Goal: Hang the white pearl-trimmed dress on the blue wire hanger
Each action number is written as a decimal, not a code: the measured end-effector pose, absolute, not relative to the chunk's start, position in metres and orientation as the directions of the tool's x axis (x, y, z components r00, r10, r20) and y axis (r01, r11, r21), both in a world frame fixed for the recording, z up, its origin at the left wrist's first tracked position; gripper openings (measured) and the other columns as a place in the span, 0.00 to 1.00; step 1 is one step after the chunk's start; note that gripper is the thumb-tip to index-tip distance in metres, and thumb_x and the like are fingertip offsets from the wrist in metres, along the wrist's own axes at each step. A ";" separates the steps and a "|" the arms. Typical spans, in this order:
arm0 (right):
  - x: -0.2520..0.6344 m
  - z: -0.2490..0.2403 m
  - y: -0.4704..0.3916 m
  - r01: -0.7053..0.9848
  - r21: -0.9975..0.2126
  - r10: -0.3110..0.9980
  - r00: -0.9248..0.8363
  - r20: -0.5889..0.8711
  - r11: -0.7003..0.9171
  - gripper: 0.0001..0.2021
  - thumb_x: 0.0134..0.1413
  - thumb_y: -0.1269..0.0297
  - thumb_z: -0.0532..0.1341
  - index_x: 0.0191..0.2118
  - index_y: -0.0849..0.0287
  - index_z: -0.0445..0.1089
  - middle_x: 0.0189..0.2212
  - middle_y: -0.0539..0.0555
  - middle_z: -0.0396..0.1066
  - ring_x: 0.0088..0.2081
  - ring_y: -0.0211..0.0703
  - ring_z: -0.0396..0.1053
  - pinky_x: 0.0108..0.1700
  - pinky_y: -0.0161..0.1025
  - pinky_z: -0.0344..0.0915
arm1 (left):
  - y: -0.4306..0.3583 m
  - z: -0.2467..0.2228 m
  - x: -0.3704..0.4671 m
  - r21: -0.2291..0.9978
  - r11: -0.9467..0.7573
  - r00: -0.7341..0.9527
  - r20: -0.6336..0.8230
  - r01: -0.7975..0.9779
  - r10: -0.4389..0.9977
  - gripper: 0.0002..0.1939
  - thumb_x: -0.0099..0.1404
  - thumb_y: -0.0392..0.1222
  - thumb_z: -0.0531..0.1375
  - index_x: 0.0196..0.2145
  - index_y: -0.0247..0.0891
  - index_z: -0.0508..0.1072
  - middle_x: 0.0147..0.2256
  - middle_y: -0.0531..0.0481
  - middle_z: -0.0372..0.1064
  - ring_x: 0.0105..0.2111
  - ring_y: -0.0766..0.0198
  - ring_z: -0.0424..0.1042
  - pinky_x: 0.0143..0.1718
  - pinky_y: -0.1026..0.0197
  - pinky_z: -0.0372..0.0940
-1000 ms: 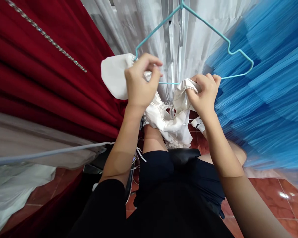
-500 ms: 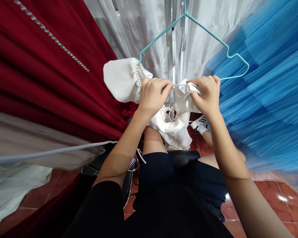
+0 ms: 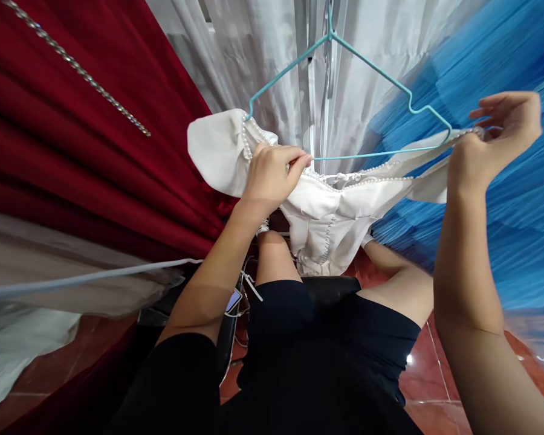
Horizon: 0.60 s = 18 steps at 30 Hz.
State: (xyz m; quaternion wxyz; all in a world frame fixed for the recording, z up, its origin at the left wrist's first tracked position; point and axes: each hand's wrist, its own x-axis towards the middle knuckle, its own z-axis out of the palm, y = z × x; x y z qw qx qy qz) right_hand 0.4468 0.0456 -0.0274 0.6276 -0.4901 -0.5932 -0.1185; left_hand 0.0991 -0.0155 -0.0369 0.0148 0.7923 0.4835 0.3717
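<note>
A white garment with pearl-beaded edges hangs in front of my knees, its beaded neckline stretched wide. The light-blue wire hanger has its left end inside the left sleeve and its right end at the right shoulder part. My left hand is closed on the hanger's lower bar and the garment near the left sleeve. Out to the right, my right hand pulls the garment's right strap, thumb side against the beaded edge, with some fingers raised. Part of its grip is hidden.
Red cloth with a beaded strand hangs at left, blue tulle at right, and white drapes behind metal poles. A white rod crosses the lower left. A phone with cables lies beside my left thigh.
My right hand has moved far right from the middle of the hanger bar, drawing the garment's right side out to the hanger's right end. The neckline is spread open. My left hand stays nearly in place.
</note>
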 end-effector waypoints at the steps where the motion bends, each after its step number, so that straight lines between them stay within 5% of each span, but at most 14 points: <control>1: 0.442 -0.019 0.048 0.704 -0.475 0.445 0.247 0.861 0.528 0.22 0.37 0.86 0.47 0.37 0.65 0.70 0.34 0.55 0.71 0.34 0.38 0.71 0.31 0.36 0.60 | -0.016 -0.036 0.099 0.386 -0.535 0.258 0.574 0.751 0.777 0.12 0.72 0.39 0.58 0.31 0.39 0.76 0.31 0.51 0.75 0.32 0.59 0.71 0.42 0.54 0.57; 12: 0.379 0.005 0.054 0.607 -0.318 0.386 0.020 0.922 0.728 0.24 0.35 0.86 0.43 0.35 0.63 0.69 0.21 0.46 0.60 0.26 0.32 0.71 0.26 0.33 0.53 | -0.019 -0.036 0.096 0.332 -0.504 0.248 0.580 0.798 0.776 0.12 0.73 0.40 0.58 0.31 0.40 0.76 0.31 0.51 0.75 0.34 0.57 0.72 0.44 0.52 0.57; 16: 0.359 0.016 0.051 0.489 -0.321 0.341 0.052 0.939 0.811 0.19 0.38 0.84 0.43 0.35 0.61 0.63 0.31 0.50 0.63 0.26 0.28 0.65 0.26 0.32 0.55 | -0.019 -0.037 0.100 0.351 -0.499 0.239 0.574 0.792 0.783 0.13 0.73 0.41 0.57 0.30 0.40 0.75 0.33 0.51 0.76 0.36 0.57 0.73 0.45 0.52 0.58; 18: 0.348 0.021 0.051 0.449 -0.426 0.404 0.148 0.902 0.785 0.18 0.39 0.83 0.45 0.36 0.60 0.61 0.36 0.50 0.63 0.26 0.26 0.62 0.28 0.31 0.58 | -0.018 -0.037 0.101 0.357 -0.500 0.243 0.567 0.789 0.787 0.14 0.74 0.41 0.56 0.30 0.40 0.75 0.32 0.51 0.76 0.35 0.58 0.72 0.45 0.51 0.58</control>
